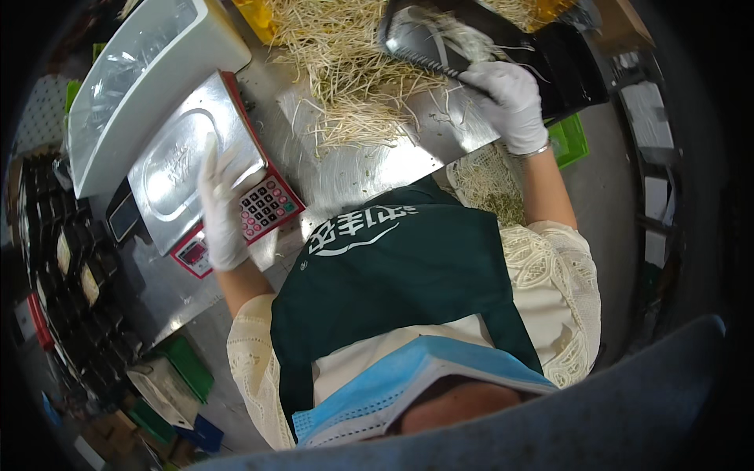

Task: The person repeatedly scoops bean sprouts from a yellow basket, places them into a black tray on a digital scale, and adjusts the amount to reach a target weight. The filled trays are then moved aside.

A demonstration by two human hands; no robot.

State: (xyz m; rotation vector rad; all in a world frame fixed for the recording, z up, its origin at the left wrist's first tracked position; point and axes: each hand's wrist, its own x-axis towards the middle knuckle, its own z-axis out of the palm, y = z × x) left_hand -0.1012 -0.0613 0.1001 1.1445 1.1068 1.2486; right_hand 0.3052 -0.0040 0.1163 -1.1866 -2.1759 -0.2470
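Note:
My left hand [224,206], in a white glove, is over the near edge of a red digital scale with a steel weighing plate [177,159]; its fingers are apart, somewhat blurred, and hold nothing. At the upper right my right hand [509,97], also gloved in white, grips the rim of a black plastic tray [415,35] with some sprouts inside. A large heap of bean sprouts [341,59] lies on the steel table [330,176], left of the tray. A smaller loose bunch of sprouts sits at the heap's near side.
A white bin [147,88] of clear plastic packs stands beyond the scale. A phone [122,216] lies left of it. Stacked black trays [70,247] fill the far left. A black container [568,70] stands right, above a green crate [568,141]; a mesh basket [489,176] with sprout scraps is below the table edge.

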